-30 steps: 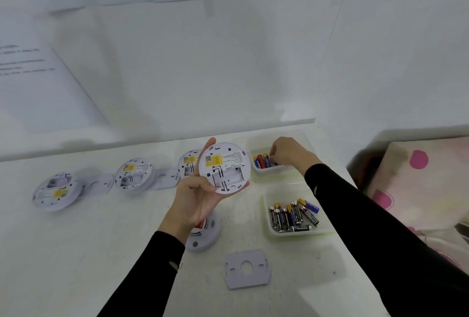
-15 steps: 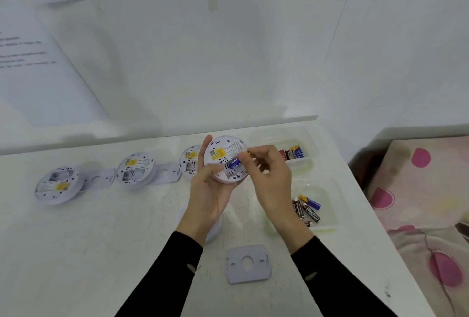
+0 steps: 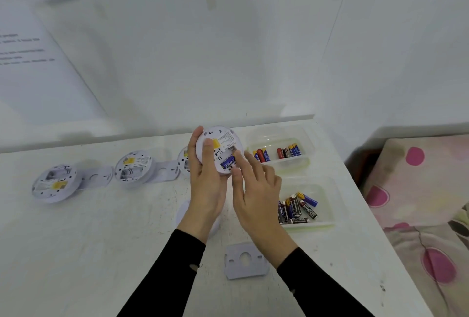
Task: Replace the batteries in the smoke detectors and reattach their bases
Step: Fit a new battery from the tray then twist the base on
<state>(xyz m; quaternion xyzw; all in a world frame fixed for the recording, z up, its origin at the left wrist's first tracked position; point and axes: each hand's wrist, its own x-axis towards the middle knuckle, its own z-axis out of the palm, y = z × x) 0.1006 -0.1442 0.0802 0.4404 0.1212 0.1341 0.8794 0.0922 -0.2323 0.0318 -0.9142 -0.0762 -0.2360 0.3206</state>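
My left hand (image 3: 206, 187) grips a round white smoke detector (image 3: 224, 142) above the table, its back with a yellow label facing me. A blue battery (image 3: 227, 162) lies in its compartment. My right hand (image 3: 256, 189) touches the detector with straight fingers beside and below that battery. Two more open detectors (image 3: 54, 182) (image 3: 133, 168) lie at the left, a third (image 3: 183, 162) shows partly behind my left hand, and another (image 3: 182, 211) sits under my left wrist. A square mounting base (image 3: 245, 261) lies near the front.
A far clear tray (image 3: 280, 136) holds a few red and blue batteries; a near clear tray (image 3: 327, 202) holds several dark ones. Two loose bases (image 3: 97, 177) (image 3: 167, 170) lie between the left detectors. The table's right edge borders a pink-dotted cloth (image 3: 418, 189).
My right hand left the far tray with a blue battery and brought it to the detector. The battery now lies in the compartment, my fingers straightened beside it.
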